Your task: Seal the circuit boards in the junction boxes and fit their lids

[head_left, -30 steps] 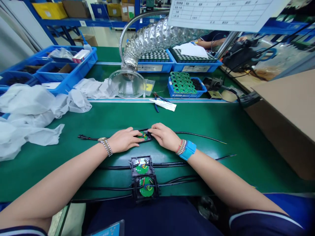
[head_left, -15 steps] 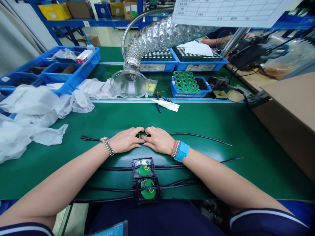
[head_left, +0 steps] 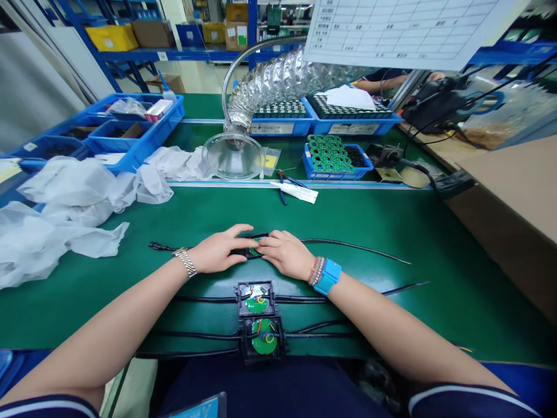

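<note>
A black housing with a green circuit board (head_left: 253,251) lies on the green bench, partly hidden under both hands. My left hand (head_left: 221,249) rests at its left side with thumb and fingers spread around it. My right hand (head_left: 285,253) is on its right side, fingers together and bent onto the housing. A black cable (head_left: 357,246) runs out to the right, and a connector (head_left: 160,246) lies at the left. Nearer to me are two more open black housings, an upper one (head_left: 257,299) and a lower one (head_left: 263,337), each with a round green board and wires.
A fume extraction funnel (head_left: 234,157) stands beyond my hands. Pliers (head_left: 282,194) and a white tube (head_left: 300,192) lie near the rail. Green boards fill a small blue bin (head_left: 337,174). White wrapping (head_left: 65,191) covers the left; an open cardboard box (head_left: 513,186) is at right.
My left fingers have spread wider, and more of the housing shows between my hands. My right hand has shifted slightly, its fingers closer together. The whole view has tilted up a little.
</note>
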